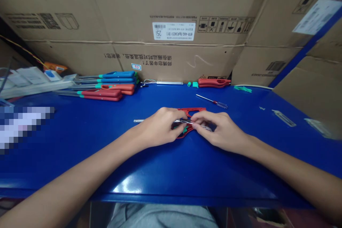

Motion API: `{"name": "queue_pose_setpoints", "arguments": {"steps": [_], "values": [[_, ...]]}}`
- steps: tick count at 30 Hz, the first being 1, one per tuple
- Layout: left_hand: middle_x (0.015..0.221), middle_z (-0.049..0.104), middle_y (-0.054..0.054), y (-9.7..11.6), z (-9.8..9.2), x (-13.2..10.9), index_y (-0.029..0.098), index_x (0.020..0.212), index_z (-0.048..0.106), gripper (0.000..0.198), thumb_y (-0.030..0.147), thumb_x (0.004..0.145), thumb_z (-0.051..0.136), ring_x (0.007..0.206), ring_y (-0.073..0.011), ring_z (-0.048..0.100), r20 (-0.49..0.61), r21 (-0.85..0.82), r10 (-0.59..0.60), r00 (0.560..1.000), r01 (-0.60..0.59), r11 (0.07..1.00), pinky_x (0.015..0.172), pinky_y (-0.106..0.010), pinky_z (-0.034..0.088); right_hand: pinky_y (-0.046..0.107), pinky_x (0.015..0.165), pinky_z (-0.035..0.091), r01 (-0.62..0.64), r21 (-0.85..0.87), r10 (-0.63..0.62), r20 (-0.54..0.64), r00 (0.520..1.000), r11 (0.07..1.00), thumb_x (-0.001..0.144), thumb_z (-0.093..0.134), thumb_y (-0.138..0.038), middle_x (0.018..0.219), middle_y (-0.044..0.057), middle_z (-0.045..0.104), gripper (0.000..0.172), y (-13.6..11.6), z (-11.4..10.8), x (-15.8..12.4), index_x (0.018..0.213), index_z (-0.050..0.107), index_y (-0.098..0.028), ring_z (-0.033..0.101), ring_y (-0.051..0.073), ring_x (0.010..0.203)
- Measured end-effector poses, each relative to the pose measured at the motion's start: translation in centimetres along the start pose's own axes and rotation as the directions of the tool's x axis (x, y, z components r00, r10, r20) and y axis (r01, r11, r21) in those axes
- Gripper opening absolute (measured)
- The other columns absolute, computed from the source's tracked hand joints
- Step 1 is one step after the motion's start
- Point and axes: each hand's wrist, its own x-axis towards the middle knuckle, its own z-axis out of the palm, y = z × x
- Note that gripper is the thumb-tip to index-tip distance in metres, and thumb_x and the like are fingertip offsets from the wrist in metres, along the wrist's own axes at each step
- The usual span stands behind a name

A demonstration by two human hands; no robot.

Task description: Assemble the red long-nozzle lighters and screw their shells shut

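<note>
While both hands meet over the middle of the blue desk (88, 142), a red plastic lighter body (191, 112) lies between them, low on the desk and open enough to show a small green piece (184, 128) inside. The left hand (160, 126) is closed around the near side of the body, its fingers (181, 114) curled over the red plastic, and a thin metal tube (139, 120) pokes out to the left of that hand. The right hand (220, 131) comes in from the other side, its fingers (199, 117) pinched close together on fine metal parts lying across the body. Neither hand is spread wide, though the fingertips hide exactly what each one presses.

Along the far edge, against the cardboard boxes (149, 7), lies a row of four long-nosed lighters (117, 80), two blue and two red, with green collars. These look whole, so that much appears finished. Further right lie a loose red handle (213, 82), small green caps (192, 84), a green strip (242, 88) and a thin metal rod (162, 83) with a white wire at one end. These parts appear unfitted, and the lighter body in the hands is not yet closed. A small screwdriver (212, 101) lies untouched just beyond the hands.
</note>
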Motion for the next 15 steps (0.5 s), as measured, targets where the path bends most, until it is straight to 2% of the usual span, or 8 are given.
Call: {"name": "queue_pose_setpoints", "arguments": {"steps": [5,10,15], "values": [[0.083,0.067,-0.004,-0.06,0.21,0.02,0.015,0.084,0.065,0.016,0.016,0.089,0.05,0.071,-0.0141,0.059,0.025,0.026,-0.01,1.0,0.009,1.0,0.065,-0.027,0.041,0.024,0.06,0.05,-0.007,0.02,0.007,0.013,1.0,1.0,0.089,0.056,-0.02,0.077,0.001,0.068,0.005,0.12,0.0,-0.07,0.09,0.06,-0.018,0.062,0.012,0.064],[0.08,0.066,-0.003,0.08,0.22,0.08,0.015,0.083,0.065,0.016,0.013,0.088,0.05,0.068,-0.0133,0.057,0.008,0.058,0.006,1.0,-0.007,0.998,0.063,-0.026,0.04,0.024,0.061,0.05,-0.013,0.026,0.012,0.021,1.0,1.0,0.09,0.055,-0.02,0.079,0.002,0.068,0.005,0.17,0.04,-0.03,0.091,0.06,-0.018,0.063,0.012,0.066],[0.083,0.066,-0.005,0.1,0.31,0.02,0.013,0.086,0.065,0.018,0.011,0.089,0.047,0.074,-0.0152,0.059,0.015,0.085,0.047,0.999,-0.048,0.995,0.067,-0.027,0.042,0.024,0.062,0.048,-0.03,0.007,0.029,0.043,0.999,1.0,0.091,0.054,-0.021,0.082,0.003,0.069,0.008,0.29,0.06,0.08,0.091,0.061,-0.018,0.062,0.012,0.069]]}}
